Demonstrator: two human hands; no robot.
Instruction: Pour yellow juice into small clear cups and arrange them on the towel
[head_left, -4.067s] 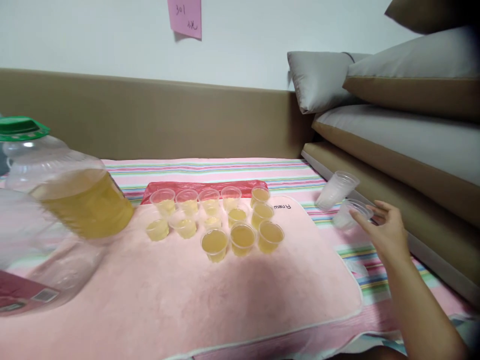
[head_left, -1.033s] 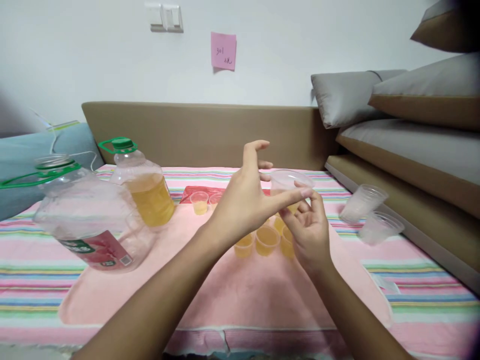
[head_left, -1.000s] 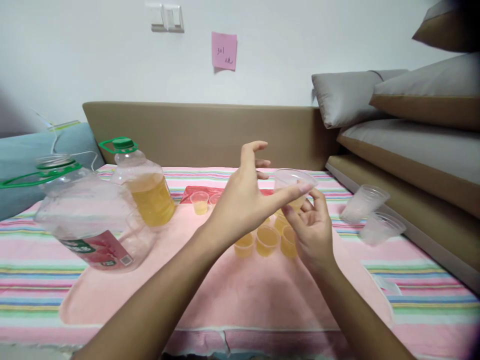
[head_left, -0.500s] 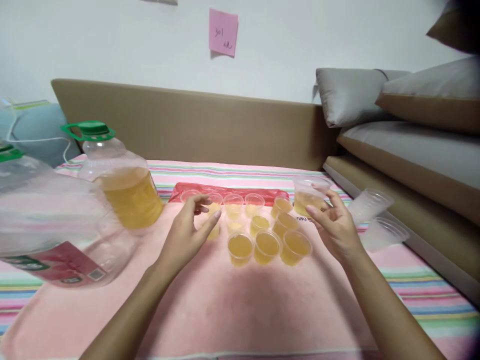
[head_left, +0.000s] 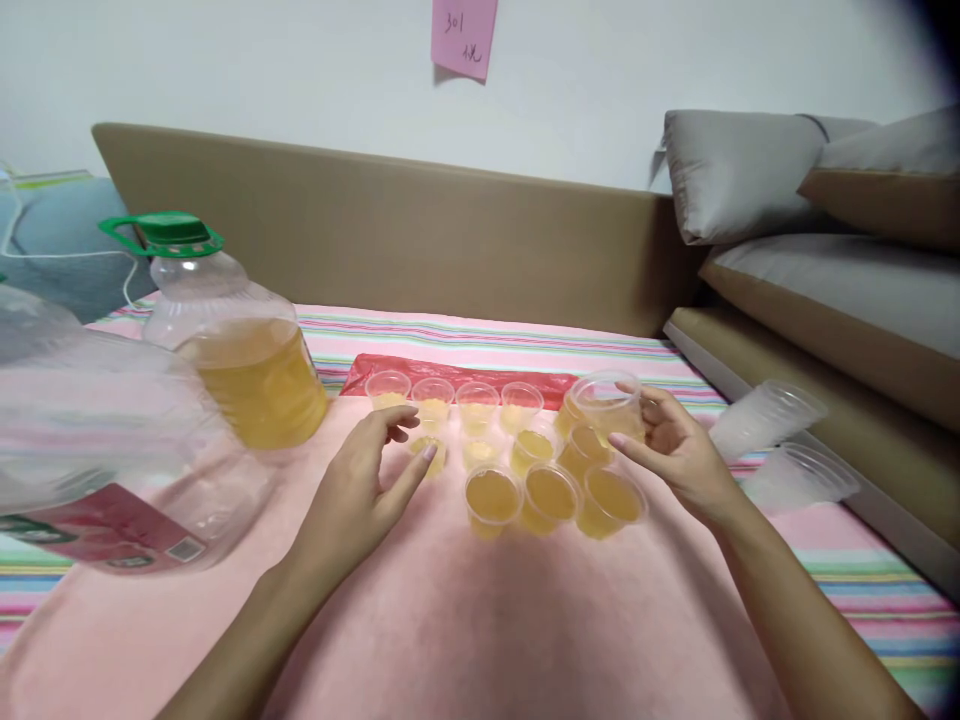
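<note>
Between the thumb and fingers of my right hand (head_left: pixel 667 440) is a clear plastic cup (head_left: pixel 609 395), raised over the back right of the group of cups. Yellowish cups show through it, so I cannot tell how much liquid it holds. My left hand (head_left: pixel 367 470) hovers with thumb and fingers apart, holding nothing, beside a cup of yellow liquid (head_left: pixel 429 455). Three fuller cups form the front row, among them a left one (head_left: pixel 493 500) and a right one (head_left: pixel 611 502). Several paler cups, such as the far left one (head_left: pixel 388 390), line the back.
A large green-capped bottle (head_left: pixel 255 380) of yellow liquid stands at left, behind a clear bottle with a red label (head_left: pixel 105 530). Two stacks of clear cups lie at right, one (head_left: pixel 769 415) behind the other (head_left: pixel 802 480). Red plastic (head_left: pixel 450 370) and grey cushions (head_left: pixel 750 180) are farther back.
My right hand has brought the cup left, in front of the back-right cup. My left hand stays apart from the cups. The whole view has shifted slightly.
</note>
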